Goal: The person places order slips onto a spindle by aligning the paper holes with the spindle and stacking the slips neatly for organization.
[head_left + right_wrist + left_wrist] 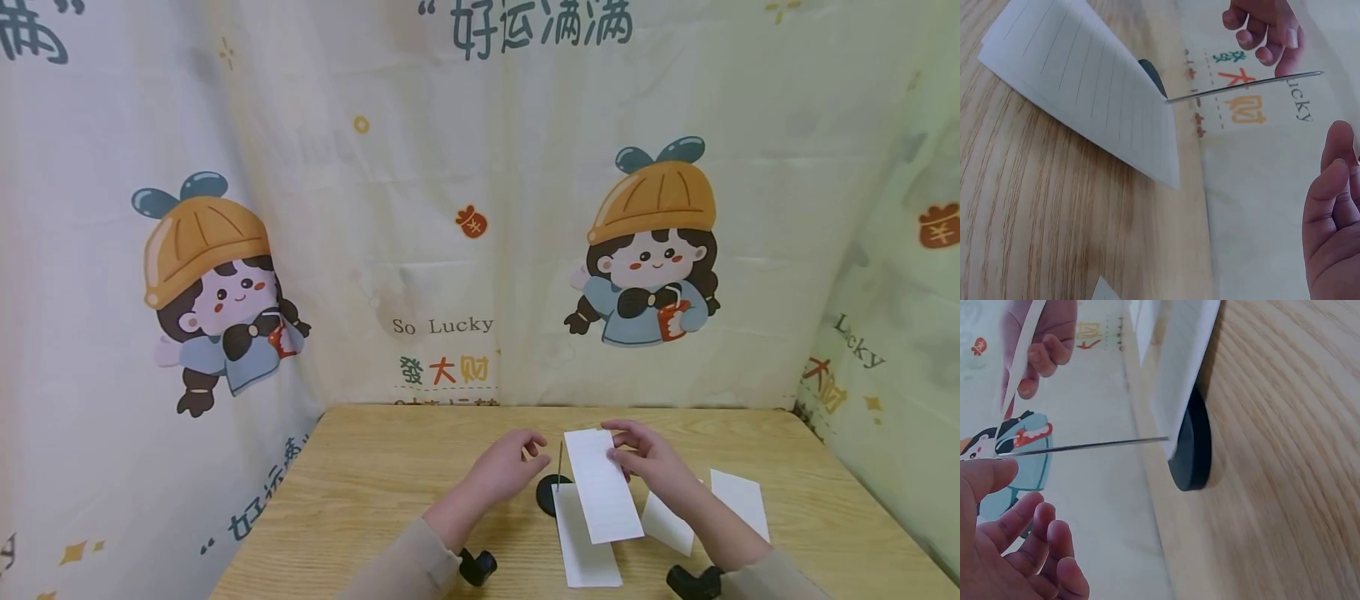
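A bill spike stands on the table, with a round black base [1199, 453] and a thin metal rod [1085, 447]. Lined white sheets [1079, 81] are stuck low on the rod, lying over part of the base. My right hand [648, 458] pinches another white sheet [600, 492] by its upper right edge, raised beside the rod and overlapping the lower sheets in the head view. To the left of the rod is my left hand [510, 462], its fingers loosely bent and holding nothing. In the left wrist view its thumb [991, 475] is right by the rod's tip.
Loose white papers lie on the wooden table [360, 483] at the right, one sheet [667, 523] partly behind my right forearm and another [742, 500] farther right. A printed curtain [420, 275] hangs behind the table and along its sides.
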Motion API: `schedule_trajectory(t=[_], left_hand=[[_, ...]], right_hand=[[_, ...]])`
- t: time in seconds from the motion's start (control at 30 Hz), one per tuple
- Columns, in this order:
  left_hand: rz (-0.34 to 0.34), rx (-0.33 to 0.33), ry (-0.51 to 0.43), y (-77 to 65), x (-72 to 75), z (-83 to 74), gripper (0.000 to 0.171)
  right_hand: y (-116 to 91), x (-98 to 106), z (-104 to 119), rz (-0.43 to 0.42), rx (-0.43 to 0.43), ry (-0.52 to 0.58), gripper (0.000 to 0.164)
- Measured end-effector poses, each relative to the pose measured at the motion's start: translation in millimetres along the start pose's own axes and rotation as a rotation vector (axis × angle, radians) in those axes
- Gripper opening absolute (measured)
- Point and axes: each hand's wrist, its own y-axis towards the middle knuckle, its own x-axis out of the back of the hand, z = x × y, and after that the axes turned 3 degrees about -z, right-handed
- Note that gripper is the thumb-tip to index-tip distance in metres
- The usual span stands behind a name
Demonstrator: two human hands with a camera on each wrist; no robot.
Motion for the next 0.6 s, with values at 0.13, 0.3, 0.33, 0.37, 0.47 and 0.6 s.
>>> schedule_trajectory(t=[0.13, 0.3, 0.33, 0.37, 0.47, 0.6], left_hand=[[-0.013, -0.001, -0.007, 2.6, -2.8, -3.2, 0.033], [-0.036, 0.014, -0.041, 6.5, -5.5, -8.7, 0.028], [-0.042, 0.021, -0.051, 6.6, -5.8, -9.7, 0.028], [-0.047, 0.024, -0.062, 6.6, -6.1, -10.6, 0.028], [-0.063, 0.039, -0.090, 6.8, -7.0, -13.2, 0.028], [-0.084, 0.053, -0.109, 7.4, -8.3, -15.9, 0.027]], right_hand=[[2.2, -4.3, 1.3, -0.012, -0.014, 0.003, 0.050], [2.9, -7.1, 2.7, -0.012, -0.002, 0.007, 0.049], [2.8, -7.8, 2.9, -0.012, -0.002, 0.009, 0.048], [2.7, -8.5, 2.9, -0.010, 0.003, 0.004, 0.048], [2.9, -10.8, 3.1, -0.023, -0.005, 0.002, 0.047], [3.7, -13.5, 2.5, -0.034, -0.017, -0.009, 0.049]])
